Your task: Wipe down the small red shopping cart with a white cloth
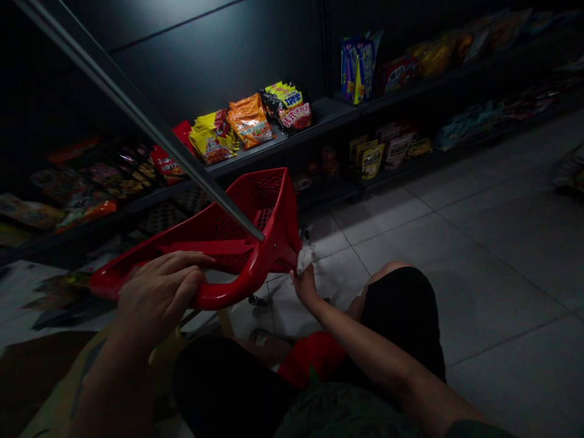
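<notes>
Where the dark shelving (333, 112) meets the pale floor tiles (479, 255), a red basket (219, 248) stands close in front of the person's knees (406, 316), tilted in this view. Its perforated walls look like hard moulded plastic — stiff, probably light for its bulk, and slick where the rim shines. A grey metal bar (182, 153) slants down to the rim, though whether it is fixed there I cannot tell. The thick rounded rim seems the surest place to take hold; the thin lattice would likely flex more. The left hand (159, 298) is wrapped over that rim, its underside hidden, while the right hand (305, 283) pinches a soft white wad (305, 260) against the basket's outer side. Below shows what looks like a small dark caster (258, 300) — so the basket may roll if pushed.
</notes>
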A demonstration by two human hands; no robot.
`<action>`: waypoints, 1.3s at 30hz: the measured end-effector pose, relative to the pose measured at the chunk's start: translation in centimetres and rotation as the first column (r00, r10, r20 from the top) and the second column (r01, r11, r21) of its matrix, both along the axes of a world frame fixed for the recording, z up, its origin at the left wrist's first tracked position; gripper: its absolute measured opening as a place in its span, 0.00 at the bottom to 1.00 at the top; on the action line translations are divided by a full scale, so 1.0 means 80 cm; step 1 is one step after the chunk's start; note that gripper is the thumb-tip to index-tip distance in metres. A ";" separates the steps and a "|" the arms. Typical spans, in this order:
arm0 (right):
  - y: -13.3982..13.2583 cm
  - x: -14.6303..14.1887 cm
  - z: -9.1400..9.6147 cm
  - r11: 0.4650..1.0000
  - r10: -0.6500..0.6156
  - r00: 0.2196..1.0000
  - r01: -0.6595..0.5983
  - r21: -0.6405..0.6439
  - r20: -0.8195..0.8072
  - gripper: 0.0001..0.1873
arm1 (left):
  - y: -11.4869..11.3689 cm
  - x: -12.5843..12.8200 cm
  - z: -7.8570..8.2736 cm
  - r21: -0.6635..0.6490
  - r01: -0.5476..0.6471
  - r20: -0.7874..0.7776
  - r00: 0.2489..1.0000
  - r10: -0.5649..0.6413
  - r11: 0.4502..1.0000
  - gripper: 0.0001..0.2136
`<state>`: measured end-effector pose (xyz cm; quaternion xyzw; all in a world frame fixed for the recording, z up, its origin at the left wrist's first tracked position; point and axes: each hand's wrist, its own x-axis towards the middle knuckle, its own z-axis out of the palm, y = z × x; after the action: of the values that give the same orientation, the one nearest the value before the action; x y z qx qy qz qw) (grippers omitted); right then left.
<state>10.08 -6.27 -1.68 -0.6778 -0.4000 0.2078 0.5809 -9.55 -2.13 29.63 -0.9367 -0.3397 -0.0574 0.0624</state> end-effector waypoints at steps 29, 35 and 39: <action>0.027 0.007 0.145 0.921 0.277 0.941 -0.204 0.330 -0.192 0.23 | -0.033 -0.007 -0.008 0.115 0.073 0.067 0.994 -0.081 0.991 0.24; 0.030 0.008 0.150 0.935 0.285 0.937 -0.227 0.272 -0.200 0.20 | -0.022 -0.029 -0.008 0.145 0.142 0.102 0.982 -0.158 0.979 0.22; 0.029 0.007 0.140 0.881 0.379 0.924 -0.341 0.328 -0.059 0.16 | -0.019 -0.046 -0.008 0.087 0.156 0.127 0.978 -0.166 0.984 0.20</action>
<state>10.67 -3.94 9.49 -0.4773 -0.5107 0.2870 0.6550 -13.27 -3.69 28.96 -0.9521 -0.2636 -0.1378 0.0705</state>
